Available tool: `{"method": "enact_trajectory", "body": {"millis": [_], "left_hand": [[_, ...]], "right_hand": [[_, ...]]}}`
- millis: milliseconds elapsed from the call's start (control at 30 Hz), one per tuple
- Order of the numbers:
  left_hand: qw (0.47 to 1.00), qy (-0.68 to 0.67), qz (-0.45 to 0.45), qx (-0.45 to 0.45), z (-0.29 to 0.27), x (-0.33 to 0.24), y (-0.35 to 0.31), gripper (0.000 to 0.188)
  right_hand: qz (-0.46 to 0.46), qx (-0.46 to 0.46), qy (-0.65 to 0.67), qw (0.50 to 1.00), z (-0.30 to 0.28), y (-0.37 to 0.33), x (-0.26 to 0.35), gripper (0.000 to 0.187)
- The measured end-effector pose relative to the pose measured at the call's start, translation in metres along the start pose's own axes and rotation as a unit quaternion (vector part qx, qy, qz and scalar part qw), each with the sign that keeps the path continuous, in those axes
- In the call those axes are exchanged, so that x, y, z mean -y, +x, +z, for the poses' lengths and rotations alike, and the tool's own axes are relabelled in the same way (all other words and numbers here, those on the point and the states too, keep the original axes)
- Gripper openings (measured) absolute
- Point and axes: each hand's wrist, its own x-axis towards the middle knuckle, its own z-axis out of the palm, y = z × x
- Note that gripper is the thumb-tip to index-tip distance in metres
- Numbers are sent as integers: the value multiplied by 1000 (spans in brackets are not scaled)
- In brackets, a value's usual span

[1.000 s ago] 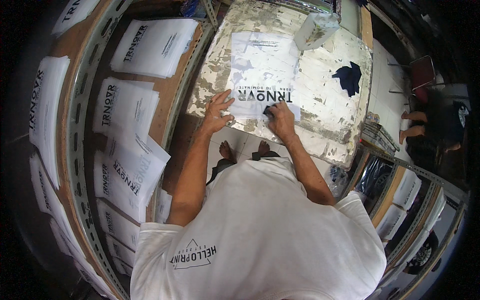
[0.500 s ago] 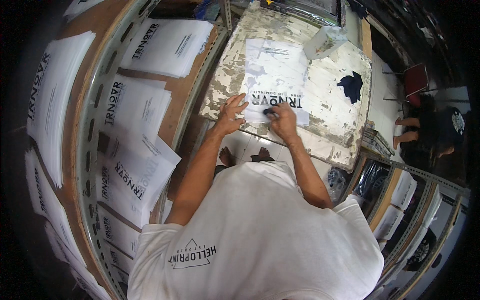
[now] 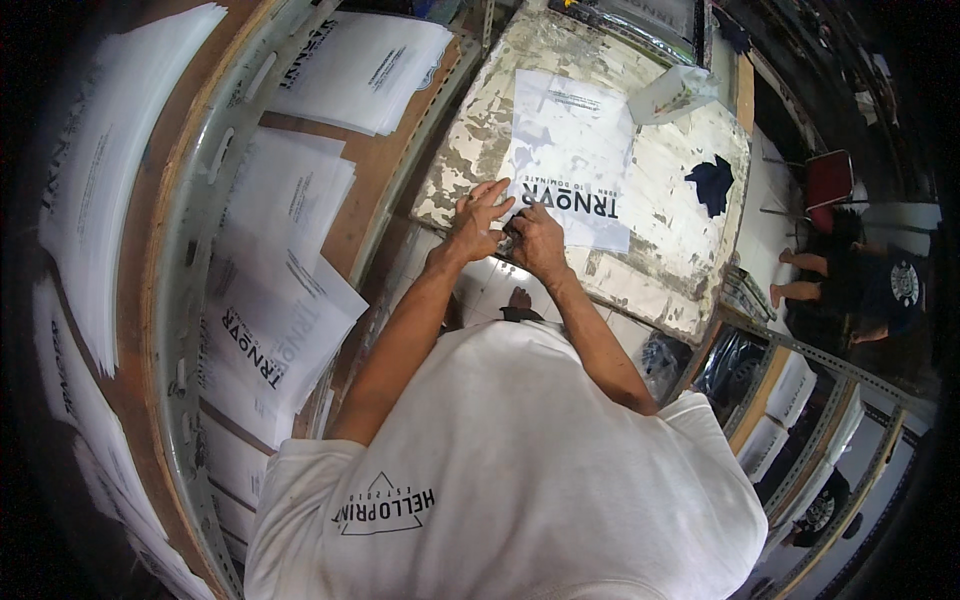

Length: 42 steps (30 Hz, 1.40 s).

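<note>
A frosted, translucent plastic sheet or bag (image 3: pixel 578 145) with black print lies flat on a worn, paint-flaked table (image 3: pixel 665 275). My left hand (image 3: pixel 476 226) rests at its near left corner, fingers apart. Close against it, my right hand (image 3: pixel 540 242) is closed around a small dark wad (image 3: pixel 512 232) that looks like cloth, mostly covered by the fingers. This hand is over the lower left end of the large printed lettering.
Stacks of similar printed sheets (image 3: pixel 275 340) lie on a metal-framed shelf to the left. A whitish translucent container (image 3: pixel 672 95) and a dark cloth (image 3: pixel 710 185) sit on the table. Another rack (image 3: pixel 800 385) stands at right; a person (image 3: pixel 850 280) is beyond it.
My right hand has moved left with the dark wad, from the middle of the lettering to the sheet's near left corner beside my left hand. The whole view has shifted slightly.
</note>
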Motion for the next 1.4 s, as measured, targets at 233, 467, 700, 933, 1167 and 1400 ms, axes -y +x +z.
{"method": "enact_trajectory", "body": {"millis": [233,467,700,933,1167,1400], "left_hand": [[1000,2,-3,0,-3,-6,-3,66],[1000,-2,2,-19,2,1,-1,66],[1000,-10,-22,-10,3,4,-1,74],[1000,1,-24,-14,1,-4,-1,69],[997,-59,-8,-46,8,7,-1,73],[960,24,-117,-255,37,-18,-37,69]], "right_hand": [[78,-18,13,997,-14,-14,-8,17],[70,-10,-1,997,-21,-11,-10,16],[189,-57,-79,977,-71,-68,-79,16],[260,-61,-137,954,-110,-114,-134,16],[272,-225,-98,930,-134,-176,-162,17],[272,-271,-94,918,-123,-227,-188,19]]}}
